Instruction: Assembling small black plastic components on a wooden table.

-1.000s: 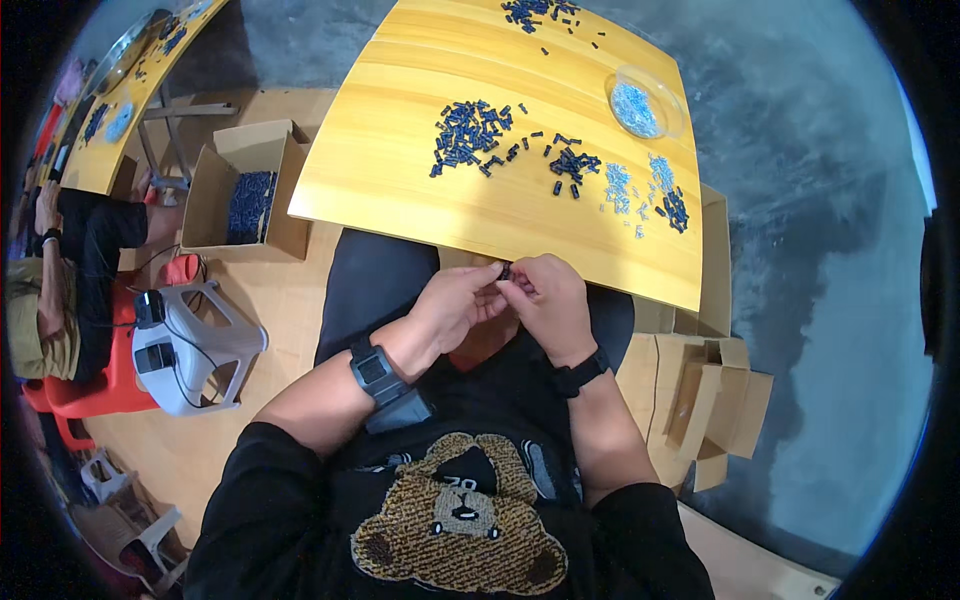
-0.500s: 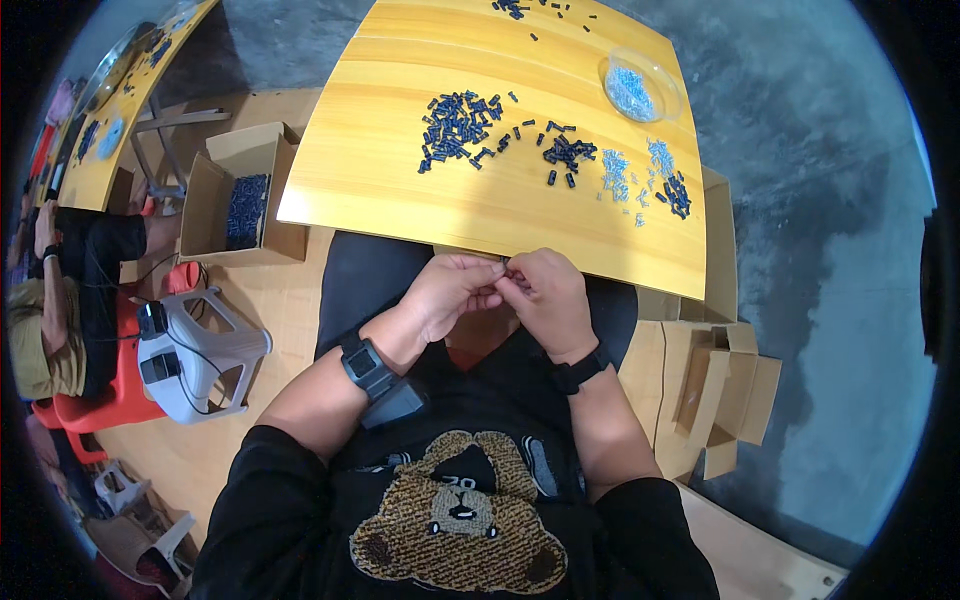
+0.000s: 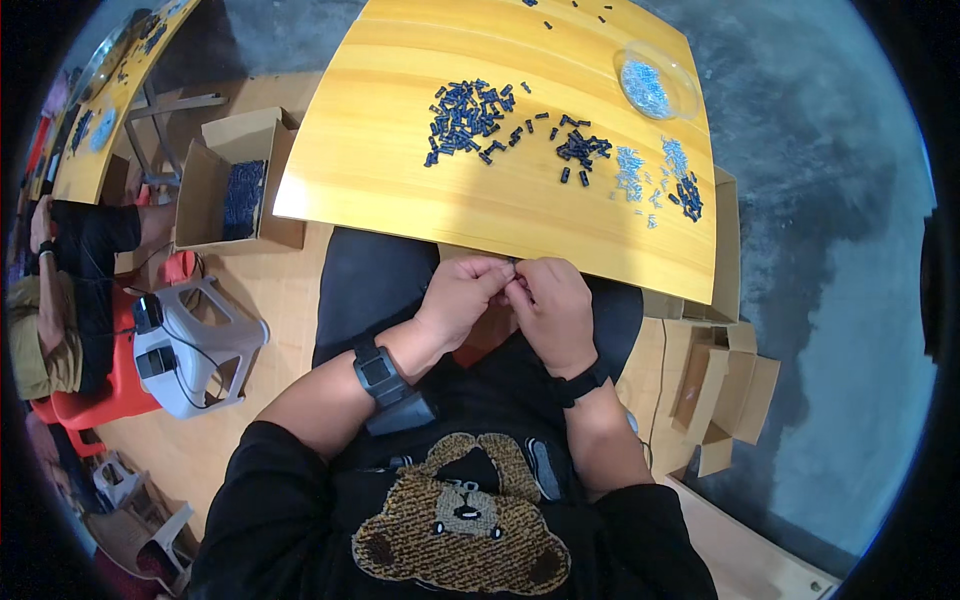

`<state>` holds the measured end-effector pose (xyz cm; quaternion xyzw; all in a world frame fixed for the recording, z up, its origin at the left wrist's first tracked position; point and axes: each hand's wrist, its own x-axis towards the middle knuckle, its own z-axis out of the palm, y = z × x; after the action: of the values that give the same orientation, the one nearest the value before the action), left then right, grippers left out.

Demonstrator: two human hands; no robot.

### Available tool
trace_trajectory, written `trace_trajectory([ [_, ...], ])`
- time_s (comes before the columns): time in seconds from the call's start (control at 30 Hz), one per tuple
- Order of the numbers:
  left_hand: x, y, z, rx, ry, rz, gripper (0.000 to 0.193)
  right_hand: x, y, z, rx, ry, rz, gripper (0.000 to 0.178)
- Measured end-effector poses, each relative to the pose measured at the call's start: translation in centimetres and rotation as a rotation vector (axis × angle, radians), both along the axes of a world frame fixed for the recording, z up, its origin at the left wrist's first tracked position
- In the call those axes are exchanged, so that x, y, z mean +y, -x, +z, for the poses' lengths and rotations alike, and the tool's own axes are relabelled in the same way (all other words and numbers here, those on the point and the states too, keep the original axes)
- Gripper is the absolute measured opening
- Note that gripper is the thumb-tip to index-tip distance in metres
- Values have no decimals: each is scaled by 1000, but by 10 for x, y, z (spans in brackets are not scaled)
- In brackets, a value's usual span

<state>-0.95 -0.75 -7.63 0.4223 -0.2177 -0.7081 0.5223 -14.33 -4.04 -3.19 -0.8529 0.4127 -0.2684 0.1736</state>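
Observation:
Just off the near edge of the wooden table (image 3: 390,185), my left hand (image 3: 462,300) and my right hand (image 3: 553,312) meet fingertip to fingertip. Both pinch a small dark part (image 3: 513,263), mostly covered by the fingers, so its exact kind does not show. Beyond them on the tabletop lies a large pile of small black plastic pieces (image 3: 468,118). A smaller heap of black pieces (image 3: 583,149) is to its right. Farther right are small shiny silvery pieces (image 3: 628,175), with more black pieces (image 3: 687,197) at the edge.
A clear round dish (image 3: 682,92) of silvery pieces stands at the far right of the table. On the floor are a carton (image 3: 283,225) of dark parts and an open carton (image 3: 735,385). A grey stool (image 3: 205,345) stands left, beside a seated person (image 3: 60,310).
The view has shifted slightly, so the table and piles appear a little up and to the right. Both hands stay together, fingertips still pinching the small part.

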Motion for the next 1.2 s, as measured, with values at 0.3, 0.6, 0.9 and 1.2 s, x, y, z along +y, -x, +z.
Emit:
trace_trajectory([
  [0.3,1,11,12,27,-85,130,19,-5,2,1,3,-31,21,14],
  [0.6,-4,9,7,74,-107,102,20,-11,1,4,-23,-34,19,13],
  [0.9,-3,-3,17,101,-99,-5,20,-6,-1,7,-72,-130,-13,16],
  [1.2,11,-17,39,101,-91,-121,28,11,2,24,-189,-225,-25,28],
])
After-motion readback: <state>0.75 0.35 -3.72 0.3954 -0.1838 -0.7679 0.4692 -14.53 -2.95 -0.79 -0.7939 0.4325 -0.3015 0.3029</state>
